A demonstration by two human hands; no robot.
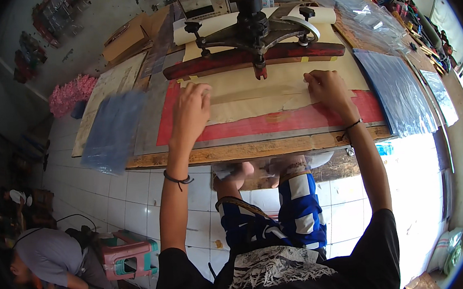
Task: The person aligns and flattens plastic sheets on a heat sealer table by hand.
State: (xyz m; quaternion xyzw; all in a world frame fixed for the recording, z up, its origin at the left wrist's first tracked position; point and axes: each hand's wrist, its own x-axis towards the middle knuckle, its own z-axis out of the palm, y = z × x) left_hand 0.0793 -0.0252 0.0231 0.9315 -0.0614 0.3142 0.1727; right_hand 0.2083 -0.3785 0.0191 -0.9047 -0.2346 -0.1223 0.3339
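Note:
My left hand point(191, 108) is over the left end of a tan paper sheet point(250, 105), its fingers curled and pinched together. My right hand point(330, 89) is at the sheet's right end, thumb and fingers closed in a pinch. A slightly darker strip runs across the paper between both hands; I cannot tell whether it is a thin film that they hold. The tan sheet has a ragged near edge and lies on a red sheet point(230, 130). Just beyond my hands, a black metal press head point(255, 39) carries a long red-and-black bar point(208, 65) above the paper.
Clear bluish plastic sheets lie in a stack point(394, 89) at the right and another stack point(113, 130) at the left. The wooden table edge point(259, 147) is before me. A control box point(201, 1) and cardboard point(128, 38) stand behind. A person point(60, 258) bends beside stools point(128, 252).

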